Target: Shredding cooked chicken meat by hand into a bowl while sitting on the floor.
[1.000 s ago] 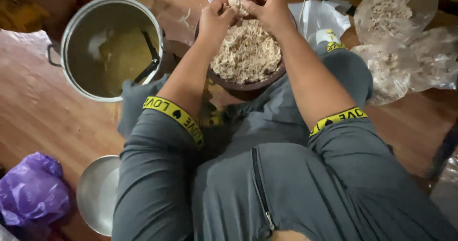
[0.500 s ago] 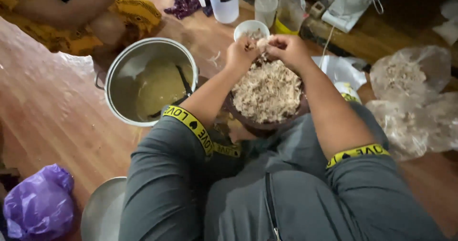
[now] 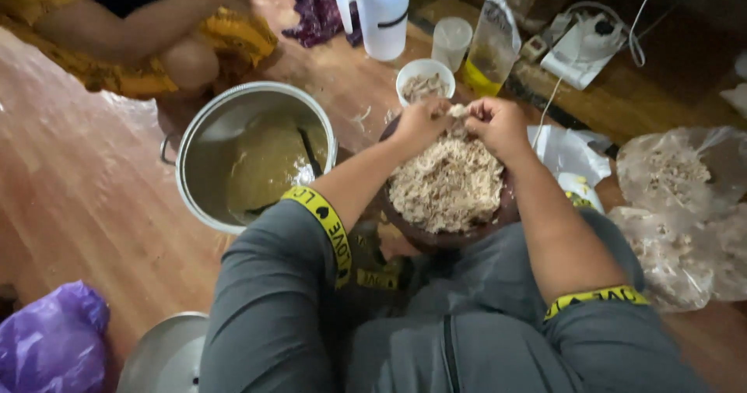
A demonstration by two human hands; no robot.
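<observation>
A dark round bowl (image 3: 424,237) heaped with pale shredded meat (image 3: 447,187) rests on my lap. My left hand (image 3: 420,122) and my right hand (image 3: 498,126) meet over its far rim, both pinching one small piece of meat (image 3: 458,110) between the fingertips. Just beyond my hands stands a small white bowl (image 3: 424,78) with some shreds in it.
A large steel pot (image 3: 194,148) of yellowish liquid with a ladle stands at my left. Another person's arm (image 3: 140,27) is at the far left. Beyond are a white jug (image 3: 383,12), a plastic cup (image 3: 451,41), an oil pouch (image 3: 490,47). Clear bags of meat (image 3: 677,183) at right, purple bag (image 3: 50,338) and steel lid (image 3: 167,354) near left.
The view has tilted up, bringing the other person, jug and cup into sight. My hands stay over the bowl's far rim, still pulling at a piece of meat.
</observation>
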